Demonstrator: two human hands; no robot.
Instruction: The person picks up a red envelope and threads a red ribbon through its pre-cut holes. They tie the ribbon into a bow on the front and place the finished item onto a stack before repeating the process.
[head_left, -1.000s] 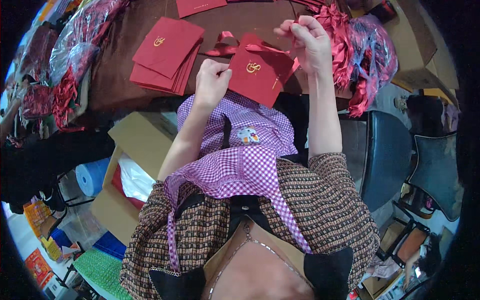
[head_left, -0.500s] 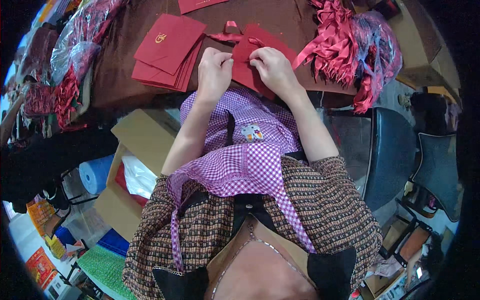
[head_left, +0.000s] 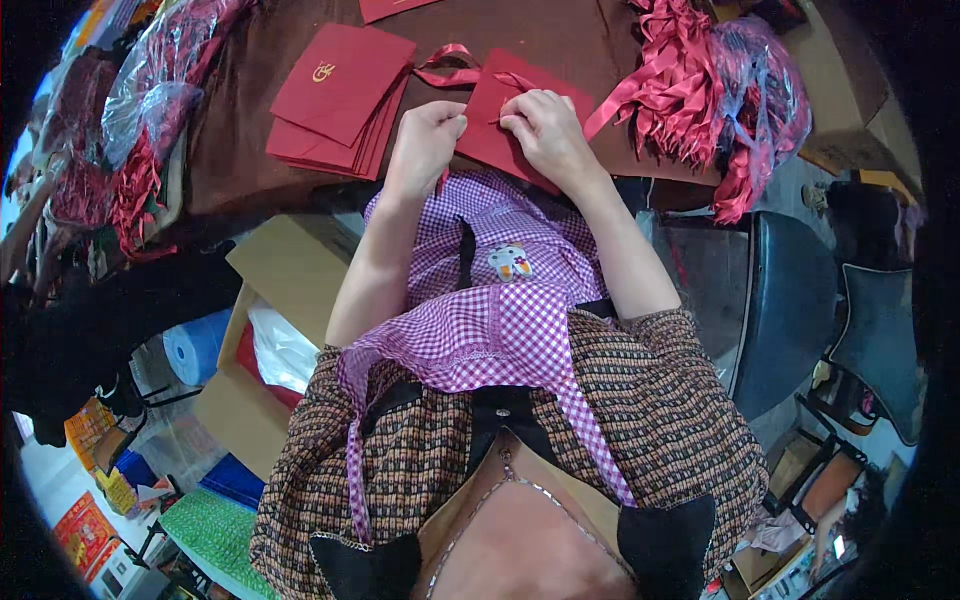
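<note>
Evenly lit fisheye view, sharp at the centre and darkened at the rim.

Soft, diffuse light is spread over the far brown table [head_left: 230,150], and only faint shadows are cast beneath the stack of red envelopes [head_left: 335,100]. Glare is caught on the plastic-wrapped red ribbons [head_left: 740,90] at the far right and on the wrapped bundles [head_left: 150,100] at the far left. Straight edges are bent toward the rim, where black vignetting is seen. Little blur is noted.

Red card [head_left: 490,125] with ribbon [head_left: 450,65], flat at table edge
</note>
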